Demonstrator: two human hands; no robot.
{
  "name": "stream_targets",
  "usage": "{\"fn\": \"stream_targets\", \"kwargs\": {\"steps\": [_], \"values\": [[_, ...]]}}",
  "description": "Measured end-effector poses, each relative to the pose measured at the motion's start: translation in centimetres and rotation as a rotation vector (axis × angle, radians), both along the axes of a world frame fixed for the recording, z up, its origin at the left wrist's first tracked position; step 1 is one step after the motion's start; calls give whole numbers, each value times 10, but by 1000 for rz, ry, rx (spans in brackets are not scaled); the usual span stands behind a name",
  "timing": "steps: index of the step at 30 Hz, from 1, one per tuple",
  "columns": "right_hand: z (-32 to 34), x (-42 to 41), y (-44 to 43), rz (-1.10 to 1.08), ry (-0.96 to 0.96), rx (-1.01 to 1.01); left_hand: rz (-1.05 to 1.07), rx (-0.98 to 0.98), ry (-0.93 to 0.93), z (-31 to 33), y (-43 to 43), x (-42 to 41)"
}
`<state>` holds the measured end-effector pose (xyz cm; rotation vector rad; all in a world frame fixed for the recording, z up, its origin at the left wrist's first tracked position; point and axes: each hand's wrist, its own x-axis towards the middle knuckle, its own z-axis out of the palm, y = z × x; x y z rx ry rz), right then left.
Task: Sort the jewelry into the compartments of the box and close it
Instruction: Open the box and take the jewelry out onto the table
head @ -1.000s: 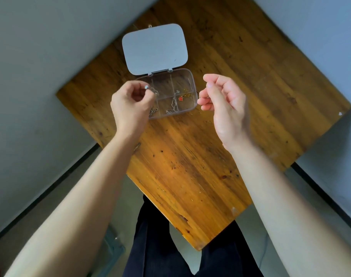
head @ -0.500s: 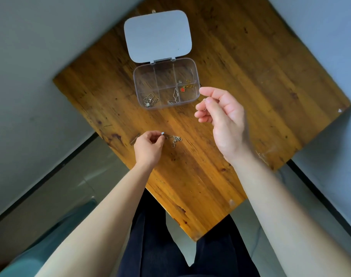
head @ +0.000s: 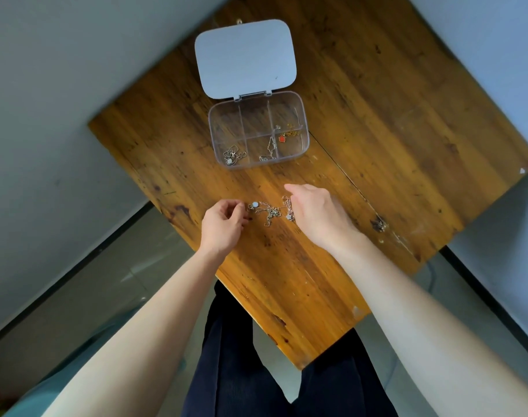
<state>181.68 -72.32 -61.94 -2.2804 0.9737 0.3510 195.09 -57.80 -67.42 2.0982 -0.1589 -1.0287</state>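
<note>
A clear six-compartment box (head: 258, 167) stands on the wooden table with its grey lid (head: 246, 55) folded back flat. Its front row holds a silver chain (head: 233, 154) on the left, a silver piece (head: 270, 149) in the middle and a red pendant (head: 283, 138) with gold chain on the right. In front of the box lies a tangle of silver chains (head: 268, 210) with a pale round pendant (head: 254, 204). My left hand (head: 222, 225) pinches at the tangle's left end. My right hand (head: 316, 215) rests its fingertips on the right end, and its grip is hidden.
The table (head: 377, 115) is turned corner-on, with its near corner above my dark trousers (head: 235, 356). Its left and right edges drop to the floor close beside my hands. A dark stain (head: 378, 225) marks the wood to the right.
My left hand came back from the box to the tangle of chains on the table. My right hand dropped from mid-air onto the right end of the chains.
</note>
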Motion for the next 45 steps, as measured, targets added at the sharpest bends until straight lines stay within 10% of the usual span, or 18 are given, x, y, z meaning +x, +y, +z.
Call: {"fn": "stream_targets", "kwargs": {"steps": [7,16,23,29,35,45], "values": [[20,44,-40,220,-179,-206,-14,3,36,0,-1,7],[8,113,-46,654,267,-486,-40,43,185,8,-5,23],[-12,100,-57,631,166,-374,-484,95,-615,28,-19,56],[-15,99,-59,574,155,-303,-797,73,-863,47,-51,87],[-17,100,-59,552,147,-261,-1228,377,-719,46,-78,95],[-20,95,-59,451,11,-202,-1161,377,-643,35,-77,85]]}}
